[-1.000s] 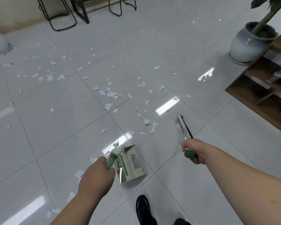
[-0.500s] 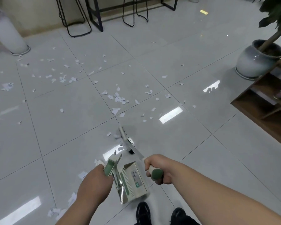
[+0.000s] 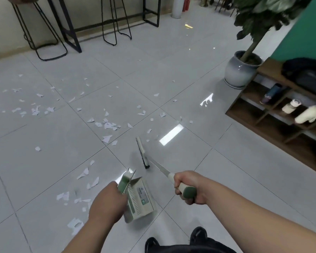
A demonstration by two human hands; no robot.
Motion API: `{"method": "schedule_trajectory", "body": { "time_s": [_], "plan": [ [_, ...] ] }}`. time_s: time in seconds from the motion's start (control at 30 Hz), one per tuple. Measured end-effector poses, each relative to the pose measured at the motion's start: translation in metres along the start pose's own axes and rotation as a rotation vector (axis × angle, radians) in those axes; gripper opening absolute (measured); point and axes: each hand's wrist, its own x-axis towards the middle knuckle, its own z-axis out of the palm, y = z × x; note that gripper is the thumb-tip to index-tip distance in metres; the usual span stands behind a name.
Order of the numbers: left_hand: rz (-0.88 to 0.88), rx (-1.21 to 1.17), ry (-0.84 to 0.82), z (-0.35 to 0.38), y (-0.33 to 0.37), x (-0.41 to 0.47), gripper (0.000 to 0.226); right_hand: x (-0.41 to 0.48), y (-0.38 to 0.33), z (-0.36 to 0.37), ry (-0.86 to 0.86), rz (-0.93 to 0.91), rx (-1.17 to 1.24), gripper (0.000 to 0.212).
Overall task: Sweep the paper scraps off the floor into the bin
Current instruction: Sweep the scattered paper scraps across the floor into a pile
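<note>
Just ahead of my right hand [image 3: 189,188] the brush [image 3: 142,152] head sits on the floor [image 3: 226,179], with my fist wrapped round its green-tipped handle. My left hand [image 3: 106,203] grips the dustpan [image 3: 140,198] handle with the pan tilted, hands apart. Honestly I'd say this is barely started: paper scraps [image 3: 108,125] are scattered all over beyond the brush and way off past my left hand, plus a few right beside it. Can't see inside the pan, and no bin in sight anywhere.
</note>
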Motion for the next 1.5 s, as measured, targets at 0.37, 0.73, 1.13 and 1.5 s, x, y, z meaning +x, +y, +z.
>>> {"method": "schedule_trajectory", "body": {
  "time_s": [0.37, 0.73, 1.13, 1.5],
  "plan": [
    [0.292, 0.103, -0.052, 0.04, 0.127, 0.006, 0.018, -0.057, 0.054, -0.154, 0.333, 0.007, 0.341, 0.028],
    [0.5, 0.226, -0.134, 0.132, 0.298, -0.03, 0.014, -0.095, 0.146, -0.314, 0.474, -0.033, 0.623, 0.014],
    [0.627, 0.383, -0.212, 0.294, 0.543, -0.12, 0.011, -0.119, 0.249, -0.573, 0.483, 0.0, 0.765, 0.022],
    [0.7, 0.392, -0.269, 0.365, 0.671, -0.15, 0.012, -0.125, 0.295, -0.685, 0.511, 0.049, 0.849, 0.043]
  ]
}}
